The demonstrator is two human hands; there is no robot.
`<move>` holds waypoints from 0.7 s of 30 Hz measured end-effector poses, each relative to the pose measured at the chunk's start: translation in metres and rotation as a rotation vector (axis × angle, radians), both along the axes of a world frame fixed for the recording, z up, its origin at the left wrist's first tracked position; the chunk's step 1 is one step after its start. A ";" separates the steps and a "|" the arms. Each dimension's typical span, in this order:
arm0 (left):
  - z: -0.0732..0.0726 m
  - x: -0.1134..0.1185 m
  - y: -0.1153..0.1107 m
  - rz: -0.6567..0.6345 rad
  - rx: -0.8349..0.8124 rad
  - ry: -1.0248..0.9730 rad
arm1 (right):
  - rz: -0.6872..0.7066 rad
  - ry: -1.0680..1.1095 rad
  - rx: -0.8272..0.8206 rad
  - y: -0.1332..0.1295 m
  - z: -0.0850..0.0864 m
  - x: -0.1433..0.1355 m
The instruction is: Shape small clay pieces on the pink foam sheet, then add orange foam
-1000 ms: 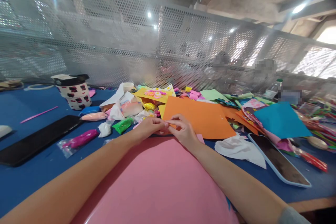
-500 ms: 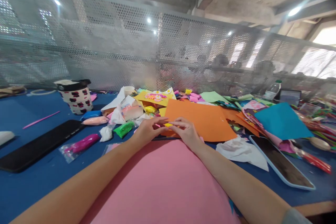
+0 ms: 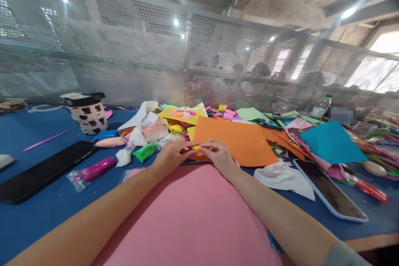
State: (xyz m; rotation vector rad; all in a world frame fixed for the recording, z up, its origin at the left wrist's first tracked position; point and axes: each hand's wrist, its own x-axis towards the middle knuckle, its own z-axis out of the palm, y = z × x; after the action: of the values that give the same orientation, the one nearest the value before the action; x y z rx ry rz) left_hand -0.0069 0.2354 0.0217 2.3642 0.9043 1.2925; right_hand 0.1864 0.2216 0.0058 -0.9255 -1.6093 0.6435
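My left hand (image 3: 171,156) and my right hand (image 3: 219,156) meet over the near edge of an orange sheet (image 3: 237,139). Between their fingertips sits a small yellow piece (image 3: 196,147), pinched from both sides. Much of it is hidden by the fingers. Below the hands spreads a pink surface (image 3: 187,216). Just left of my left hand lies a green packet (image 3: 145,152), with a white lump (image 3: 124,157) beside it. A yellow card with pink and white flowers (image 3: 183,114) rests behind the hands.
On the left are a patterned cup (image 3: 89,114), a black case (image 3: 43,172), a magenta clay packet (image 3: 93,170) and a pink stick (image 3: 45,141). To the right lie a crumpled tissue (image 3: 285,178), a phone (image 3: 330,189) and a blue sheet (image 3: 333,143). A perforated metal screen (image 3: 156,58) stands behind.
The view has shifted slightly, so the table items appear a little further left. The fingertips have drawn closer together around the yellow piece, which shows less.
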 end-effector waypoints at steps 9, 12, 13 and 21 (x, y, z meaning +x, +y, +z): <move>-0.003 -0.001 0.001 0.016 0.125 0.063 | -0.023 0.003 0.004 -0.004 0.005 -0.001; -0.002 -0.002 0.002 0.014 0.188 0.057 | -0.010 0.000 -0.061 -0.007 0.009 -0.002; -0.002 -0.003 0.003 0.007 0.231 0.054 | 0.005 0.015 -0.124 -0.008 0.010 -0.003; -0.002 -0.002 0.004 0.018 0.588 0.142 | 0.203 0.193 -0.490 -0.016 0.012 -0.011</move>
State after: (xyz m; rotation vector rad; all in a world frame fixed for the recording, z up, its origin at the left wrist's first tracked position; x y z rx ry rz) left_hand -0.0089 0.2393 0.0193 2.9233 0.6404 1.5829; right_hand 0.1754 0.2052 0.0176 -1.0174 -1.4048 1.2699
